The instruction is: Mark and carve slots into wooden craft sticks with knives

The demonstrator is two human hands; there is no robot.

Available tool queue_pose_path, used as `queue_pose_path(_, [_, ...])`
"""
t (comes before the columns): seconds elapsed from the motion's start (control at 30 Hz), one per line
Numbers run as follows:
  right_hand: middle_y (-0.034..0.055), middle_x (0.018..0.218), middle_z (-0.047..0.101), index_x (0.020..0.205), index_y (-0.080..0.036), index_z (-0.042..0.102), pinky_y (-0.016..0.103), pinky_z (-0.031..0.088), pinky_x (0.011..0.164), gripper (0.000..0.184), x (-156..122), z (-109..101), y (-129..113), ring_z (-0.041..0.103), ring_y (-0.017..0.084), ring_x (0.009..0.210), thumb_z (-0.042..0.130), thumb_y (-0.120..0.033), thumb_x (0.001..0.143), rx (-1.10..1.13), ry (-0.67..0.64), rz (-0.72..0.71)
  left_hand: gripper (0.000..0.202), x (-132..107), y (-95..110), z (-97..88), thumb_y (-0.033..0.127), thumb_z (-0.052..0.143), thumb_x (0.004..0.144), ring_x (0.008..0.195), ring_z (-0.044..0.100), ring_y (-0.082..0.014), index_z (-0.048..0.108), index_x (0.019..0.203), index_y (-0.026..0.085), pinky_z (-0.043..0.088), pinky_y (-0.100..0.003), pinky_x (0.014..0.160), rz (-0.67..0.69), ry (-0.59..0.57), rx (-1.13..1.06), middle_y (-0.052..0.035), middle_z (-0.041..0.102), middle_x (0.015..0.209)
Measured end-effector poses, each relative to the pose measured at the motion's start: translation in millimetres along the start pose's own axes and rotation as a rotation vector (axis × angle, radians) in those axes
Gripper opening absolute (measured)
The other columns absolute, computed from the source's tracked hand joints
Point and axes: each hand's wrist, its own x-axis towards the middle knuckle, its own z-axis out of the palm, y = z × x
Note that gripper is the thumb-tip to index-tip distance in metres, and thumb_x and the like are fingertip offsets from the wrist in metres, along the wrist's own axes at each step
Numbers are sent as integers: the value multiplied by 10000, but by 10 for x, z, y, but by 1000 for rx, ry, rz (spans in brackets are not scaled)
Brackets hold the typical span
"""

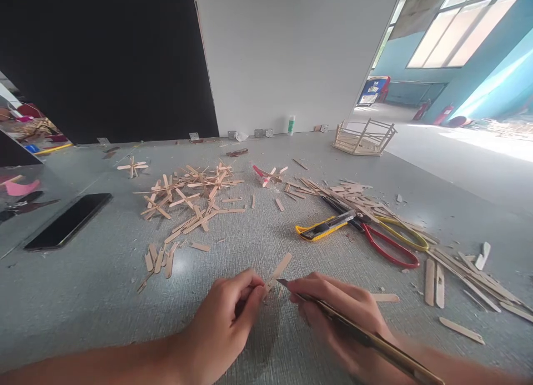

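My left hand (227,321) is closed, pinching the near end of a flat wooden stick (278,271) that lies on the grey table (95,285) and points away to the right. My right hand (339,313) is closed around a long slim knife (375,343), held like a pen. Its tip meets the stick close to my left fingertips.
A pile of wooden sticks and glued crosses (189,199) lies ahead left, more sticks (341,193) ahead right. A yellow utility knife (325,225) and red-and-yellow scissors (391,240) lie right of centre. A black phone (69,220) rests at left, a stick basket (363,136) far right.
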Motion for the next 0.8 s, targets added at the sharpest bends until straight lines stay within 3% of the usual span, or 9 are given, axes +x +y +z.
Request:
queue_pose_path(0.5, [46, 918, 681, 1273, -185, 589, 231, 500, 641, 336, 45, 7, -22, 640, 119, 738, 467, -25, 1003, 3, -40, -19, 344, -8, -45, 16, 459, 435, 1061, 580, 407, -126, 591, 920, 187, 359, -248, 568, 17, -33, 14, 18, 559, 696])
queue_pose_path(0.8, [61, 920, 670, 1278, -154, 583, 247, 483, 627, 325, 37, -4, -9, 615, 128, 731, 458, -36, 1002, -7, -85, -28, 344, -12, -48, 25, 456, 433, 1066, 570, 398, -120, 582, 909, 189, 342, -251, 549, 11, -43, 8, 27, 530, 686])
